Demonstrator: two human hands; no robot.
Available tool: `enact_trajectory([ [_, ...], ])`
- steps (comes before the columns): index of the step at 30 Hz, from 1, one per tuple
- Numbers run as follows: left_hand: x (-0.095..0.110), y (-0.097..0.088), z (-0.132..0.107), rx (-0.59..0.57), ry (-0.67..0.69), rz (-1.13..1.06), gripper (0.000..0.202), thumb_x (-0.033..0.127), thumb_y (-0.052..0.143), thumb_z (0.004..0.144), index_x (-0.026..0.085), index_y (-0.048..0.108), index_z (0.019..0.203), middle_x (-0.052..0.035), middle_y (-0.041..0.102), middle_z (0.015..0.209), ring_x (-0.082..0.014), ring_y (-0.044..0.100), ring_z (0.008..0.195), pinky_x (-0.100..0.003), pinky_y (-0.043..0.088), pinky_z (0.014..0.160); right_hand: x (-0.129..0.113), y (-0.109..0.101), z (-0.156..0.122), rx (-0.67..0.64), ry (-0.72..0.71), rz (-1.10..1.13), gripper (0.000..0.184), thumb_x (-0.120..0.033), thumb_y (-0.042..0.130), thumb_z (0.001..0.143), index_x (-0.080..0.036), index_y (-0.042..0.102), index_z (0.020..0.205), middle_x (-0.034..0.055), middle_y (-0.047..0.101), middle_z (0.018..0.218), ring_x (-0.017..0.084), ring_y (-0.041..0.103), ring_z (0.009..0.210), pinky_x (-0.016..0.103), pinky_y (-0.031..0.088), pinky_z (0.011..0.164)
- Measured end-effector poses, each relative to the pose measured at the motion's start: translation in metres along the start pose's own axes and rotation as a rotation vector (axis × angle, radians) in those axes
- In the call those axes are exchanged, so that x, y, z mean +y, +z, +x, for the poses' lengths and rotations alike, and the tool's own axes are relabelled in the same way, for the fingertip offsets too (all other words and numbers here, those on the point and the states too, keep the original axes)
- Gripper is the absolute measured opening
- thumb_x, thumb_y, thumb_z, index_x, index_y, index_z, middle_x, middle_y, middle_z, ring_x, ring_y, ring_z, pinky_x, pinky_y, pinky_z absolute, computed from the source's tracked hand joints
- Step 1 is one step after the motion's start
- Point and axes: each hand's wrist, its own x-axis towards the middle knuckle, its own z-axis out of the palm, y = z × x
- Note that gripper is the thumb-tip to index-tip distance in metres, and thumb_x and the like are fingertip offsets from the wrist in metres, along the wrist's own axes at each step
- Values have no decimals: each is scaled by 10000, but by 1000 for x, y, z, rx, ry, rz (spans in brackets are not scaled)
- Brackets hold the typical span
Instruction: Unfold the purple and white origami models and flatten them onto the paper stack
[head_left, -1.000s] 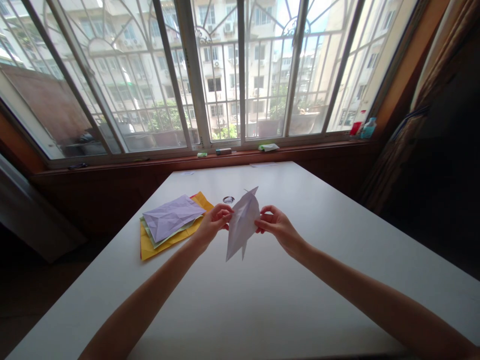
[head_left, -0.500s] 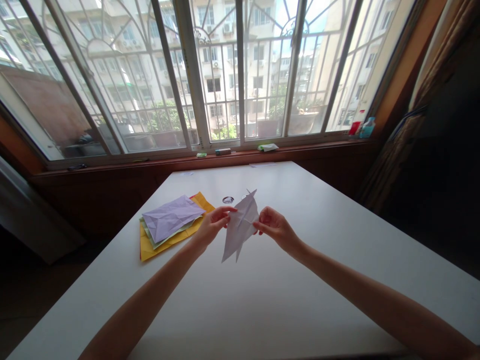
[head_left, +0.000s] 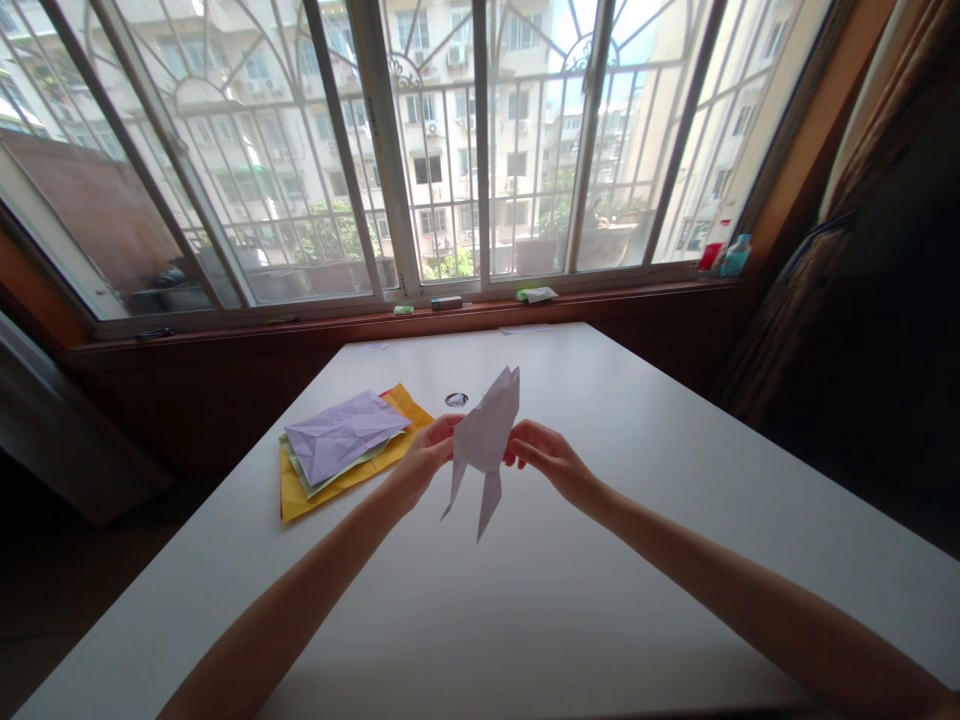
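Note:
A folded white paper shape (head_left: 486, 425), pointed at the top and with two narrow points hanging down, is held up above the white table (head_left: 600, 590). My left hand (head_left: 429, 452) is closed on its left edge, the fingertips partly behind the paper. On the other side, my right hand (head_left: 546, 450) pinches the right edge with curled fingers. To the left of my left hand lies a stack of folded papers: a pale purple sheet (head_left: 345, 430) on top, a light green one (head_left: 311, 486) under it, and a yellow one (head_left: 296, 507) at the bottom.
A small round dark-rimmed item (head_left: 456, 399) is on the table behind the paper. Along the windowsill stand a small box (head_left: 447, 303), a green-white packet (head_left: 535, 295), a red container (head_left: 709, 256) and a blue bottle (head_left: 736, 256). A curtain (head_left: 810, 250) hangs at right.
The folded paper has been turned in my hands; its two lower points now hang apart and a broad face shows. My hands stay at nearly the same place. The stack has not moved.

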Motion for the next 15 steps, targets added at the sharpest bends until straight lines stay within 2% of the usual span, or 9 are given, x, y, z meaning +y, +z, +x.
enact_trajectory([
  [5, 0, -1, 0, -179, -1, -94, 491, 544, 436, 791, 147, 576, 1045, -91, 633, 947, -213, 578, 845, -273, 434, 670, 6, 2, -1, 26, -23, -84, 249, -414, 594, 735, -169, 565, 772, 29, 607, 742, 147, 571, 702, 279, 453, 616],
  [7, 0, -1, -1, -185, -30, -89, 484, 515, 509, 767, 137, 563, 1063, -100, 633, 940, -216, 583, 823, -270, 440, 654, 3, 3, -1, 31, -29, -79, 242, -410, 599, 732, -172, 564, 759, 29, 605, 738, 151, 574, 708, 287, 462, 626],
  [10, 0, 1, -3, -104, -73, -41, 417, 404, 612, 733, 124, 572, 1040, -81, 642, 880, -191, 581, 747, -243, 430, 610, -3, 3, -2, 45, -17, -57, 245, -415, 592, 737, -173, 555, 743, 24, 606, 704, 146, 577, 670, 284, 465, 611],
  [15, -3, 2, -3, -133, -86, -46, 342, 376, 594, 753, 117, 599, 977, -59, 642, 824, -198, 579, 749, -260, 427, 633, -1, 2, -1, -28, 26, -51, 257, -413, 571, 752, -157, 595, 755, 16, 603, 656, 122, 553, 601, 253, 431, 561],
])
